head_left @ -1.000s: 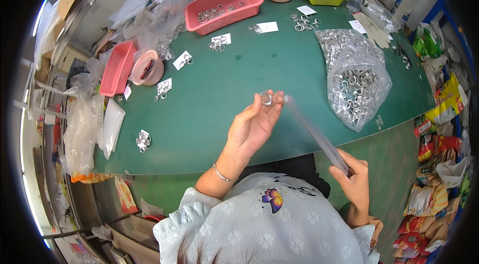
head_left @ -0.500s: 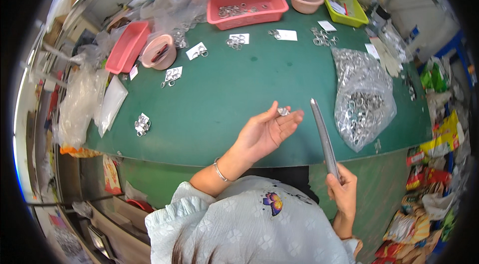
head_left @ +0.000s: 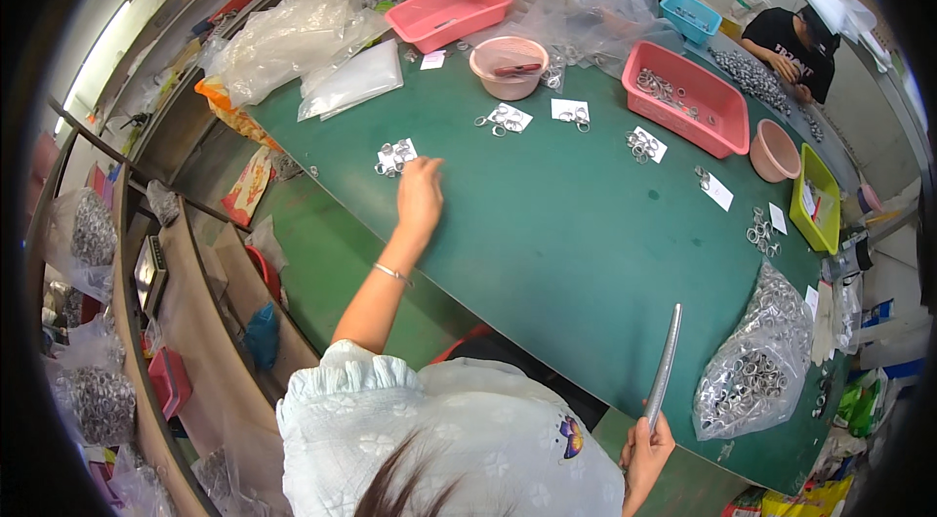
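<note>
My left hand [head_left: 420, 197], with a silver bangle on the wrist, reaches out at the left to a small pile of silver rings [head_left: 393, 158] on a white paper slip. It is beside the pile, seen from its back; the fingers are bent and mostly hidden, so a ring in them cannot be made out. Near the table's front edge my right hand [head_left: 647, 454] is closed around the thick end of a tapered metal ring mandrel [head_left: 666, 361], whose thin end points up and away. No ring shows on the mandrel.
Several more ring piles with paper slips [head_left: 717, 192] curve across the green table [head_left: 547, 253]. Beyond stand pink basins [head_left: 722, 138], a pink bowl [head_left: 503, 82] and a lime basin [head_left: 805, 214]. A plastic bag of rings [head_left: 752, 371] lies right; another person [head_left: 795, 53] sits far right.
The view has turned left. My left hand has gone from in front of me, with a ring at its fingertips, to the pile at the left. My right hand still holds the mandrel.
</note>
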### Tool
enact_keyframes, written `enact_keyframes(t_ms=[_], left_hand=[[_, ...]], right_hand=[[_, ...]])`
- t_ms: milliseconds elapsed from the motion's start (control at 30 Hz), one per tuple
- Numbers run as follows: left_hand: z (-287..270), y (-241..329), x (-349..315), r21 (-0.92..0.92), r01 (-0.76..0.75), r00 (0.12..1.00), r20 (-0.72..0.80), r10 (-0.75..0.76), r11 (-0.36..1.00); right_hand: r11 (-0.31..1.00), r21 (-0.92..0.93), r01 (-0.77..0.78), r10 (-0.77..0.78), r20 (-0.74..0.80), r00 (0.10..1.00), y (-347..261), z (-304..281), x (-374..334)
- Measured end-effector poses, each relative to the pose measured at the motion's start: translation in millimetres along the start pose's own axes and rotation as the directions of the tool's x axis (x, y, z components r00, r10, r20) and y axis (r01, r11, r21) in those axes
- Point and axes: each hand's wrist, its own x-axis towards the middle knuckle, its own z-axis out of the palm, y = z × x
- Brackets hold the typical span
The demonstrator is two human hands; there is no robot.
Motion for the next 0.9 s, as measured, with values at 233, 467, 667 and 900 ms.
enact_keyframes(t_ms=[233, 467, 667, 900], left_hand=[[43, -71, 14, 0.430, -0.105, 0.990, 0.126, 0.056, 0.897], [37, 85, -8, -0.076, -0.297, 0.939, 0.161, 0.305, 0.952], [36, 321, -104, -0.944, -0.143, 0.406, 0.219, 0.887, 0.298], [105, 462, -183, -0.742, -0.576, 0.216, 0.267, 0.939, 0.343]], right_hand=[[0.999, -0.051, 0.012, -0.012, 0.015, 1.000, 4, 2, 4], [0.991, 0.101, 0.087, -0.068, -0.181, 0.981, 1, -15, -10], [0.934, 0.245, 0.260, -0.090, -0.543, 0.835, 6, -47, -35], [0.924, 0.237, 0.301, -0.081, -0.647, 0.758, 19, -69, -55]])
